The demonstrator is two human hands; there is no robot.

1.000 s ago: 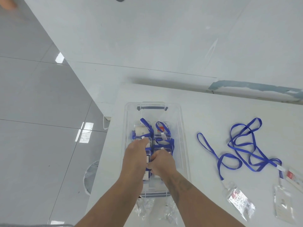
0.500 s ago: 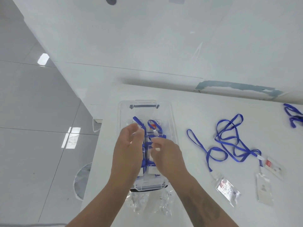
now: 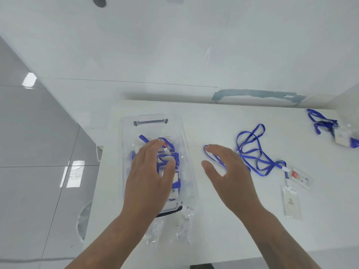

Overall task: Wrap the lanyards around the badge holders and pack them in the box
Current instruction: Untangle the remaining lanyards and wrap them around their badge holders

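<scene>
A clear plastic box (image 3: pixel 124 133) with a grey handle stands at the table's left edge and holds several badge holders wrapped in blue lanyards (image 3: pixel 171 158). My left hand (image 3: pixel 149 177) hovers over the box with straight fingers and holds nothing. To the box's right, my right hand (image 3: pixel 227 171) is spread open above the near loop of a loose tangle of blue lanyards (image 3: pixel 250 150). These lanyards lead to a red-marked badge holder (image 3: pixel 299 176) and a clear badge holder (image 3: pixel 291 204).
Another lanyard with its badge holder (image 3: pixel 330 129) lies at the table's far right. Crumpled clear plastic bags (image 3: pixel 169 230) sit in front of the box. The white table (image 3: pixel 223 121) ends just left of the box, above a grey tiled floor (image 3: pixel 38 152); a white wall rises behind.
Both hands have lifted out of the box. The right hand has swung right over the loose lanyards, the left stays above the box, and my view has shifted right.
</scene>
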